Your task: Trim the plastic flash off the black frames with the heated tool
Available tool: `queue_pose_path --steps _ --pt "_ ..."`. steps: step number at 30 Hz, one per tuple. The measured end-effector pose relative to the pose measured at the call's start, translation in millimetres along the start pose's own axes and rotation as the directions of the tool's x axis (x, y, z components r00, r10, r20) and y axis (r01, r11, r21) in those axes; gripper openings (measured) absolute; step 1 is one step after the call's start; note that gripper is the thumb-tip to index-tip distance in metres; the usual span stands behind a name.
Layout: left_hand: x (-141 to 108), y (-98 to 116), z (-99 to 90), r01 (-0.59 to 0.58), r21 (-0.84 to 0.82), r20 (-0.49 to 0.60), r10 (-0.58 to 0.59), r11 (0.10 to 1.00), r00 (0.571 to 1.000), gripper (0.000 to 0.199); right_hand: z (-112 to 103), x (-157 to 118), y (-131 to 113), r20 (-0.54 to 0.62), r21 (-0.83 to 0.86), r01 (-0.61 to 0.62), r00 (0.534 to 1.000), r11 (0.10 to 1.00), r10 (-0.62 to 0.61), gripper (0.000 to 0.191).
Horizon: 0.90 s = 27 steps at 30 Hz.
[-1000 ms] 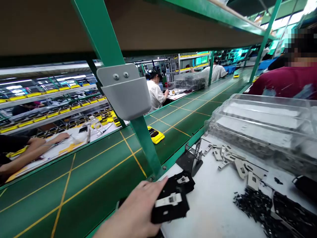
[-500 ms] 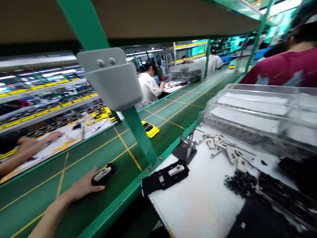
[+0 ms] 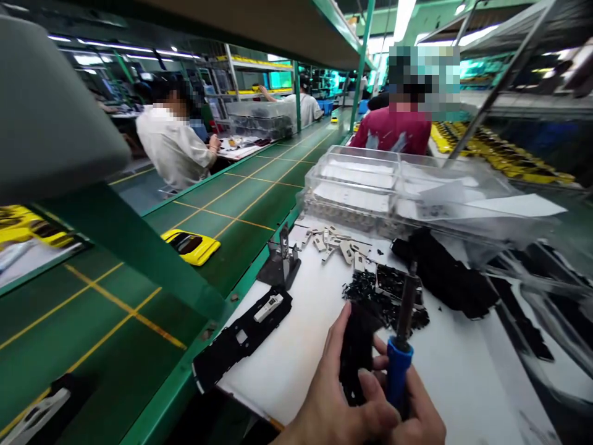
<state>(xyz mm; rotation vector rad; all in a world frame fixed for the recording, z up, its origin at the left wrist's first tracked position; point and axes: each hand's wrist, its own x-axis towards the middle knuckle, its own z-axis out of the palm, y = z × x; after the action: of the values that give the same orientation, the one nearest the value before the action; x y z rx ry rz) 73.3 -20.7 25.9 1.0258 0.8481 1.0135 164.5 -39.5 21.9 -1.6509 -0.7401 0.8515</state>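
Observation:
Over the white table (image 3: 287, 346), my left hand (image 3: 333, 383) is closed round a black part (image 3: 356, 352). Just right of it, my right hand (image 3: 417, 402) grips the blue handle of a soldering iron (image 3: 399, 358), whose metal tip points up. The fingers of both hands meet around the black part's lower end. A long black plate (image 3: 241, 337) with a light grey piece (image 3: 269, 307) on it lies at the table's left edge. Behind the hands are light grey pieces (image 3: 347, 252) and a heap of small dark parts (image 3: 359, 287).
A green conveyor belt (image 3: 231, 213) carries a yellow car-shaped shell (image 3: 197, 249) and a black part with a grey piece (image 3: 41, 414). Clear plastic bins (image 3: 352, 179) stand behind the table, a metal stand (image 3: 282, 262) near its left edge. Two people sit beyond.
The view has swung right. My left hand has left the part on the belt and now holds a black part over the table. My right hand has appeared with the iron.

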Motion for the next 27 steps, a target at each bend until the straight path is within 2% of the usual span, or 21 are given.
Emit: queue_pose_path --steps 1,3,6,11,15,18,20,23,27 --pt "2 1 0.1 0.032 -0.106 0.028 -0.029 0.994 0.999 0.119 -1 0 1 0.009 0.04 0.003 1.0 0.999 -0.003 0.054" --pt "4 1 1.3 0.072 -0.265 0.043 -0.063 0.962 0.997 0.108 -3 0 4 -0.015 0.07 0.018 1.0 0.997 -0.017 0.054" --pt "5 0 4.1 0.087 -0.414 0.025 -0.084 0.906 0.996 0.082 -3 1 3 -0.083 0.053 0.023 0.996 0.998 -0.019 0.047" --pt "8 -9 1.0 0.178 -0.614 0.1 -0.148 0.769 0.984 0.057 -1 9 -7 -0.072 0.07 -0.031 0.997 0.997 0.036 0.043" --pt "12 -17 -3.1 0.326 -0.678 0.211 -0.251 0.659 0.945 0.061 -5 17 -13 -0.053 0.079 -0.039 0.998 0.996 0.044 0.04" --pt "15 -19 -3.7 0.367 -0.693 0.285 -0.232 0.62 0.93 0.068 -7 20 -15 0.007 0.082 -0.036 0.999 0.996 0.035 0.037" --pt "17 -19 -3.6 0.359 -0.706 0.281 -0.223 0.61 0.933 0.068 -8 22 -16 0.038 0.083 -0.001 0.999 0.997 -0.002 0.034" --pt "21 -21 -3.8 0.361 -0.723 0.243 -0.273 0.588 0.931 0.065 -8 27 -13 0.094 0.031 0.052 0.994 0.998 -0.054 0.031" --pt "22 -23 -4.6 0.395 -0.724 0.218 -0.356 0.565 0.909 0.069 -7 31 -10 0.133 0.019 0.032 0.99 0.999 -0.034 0.031"
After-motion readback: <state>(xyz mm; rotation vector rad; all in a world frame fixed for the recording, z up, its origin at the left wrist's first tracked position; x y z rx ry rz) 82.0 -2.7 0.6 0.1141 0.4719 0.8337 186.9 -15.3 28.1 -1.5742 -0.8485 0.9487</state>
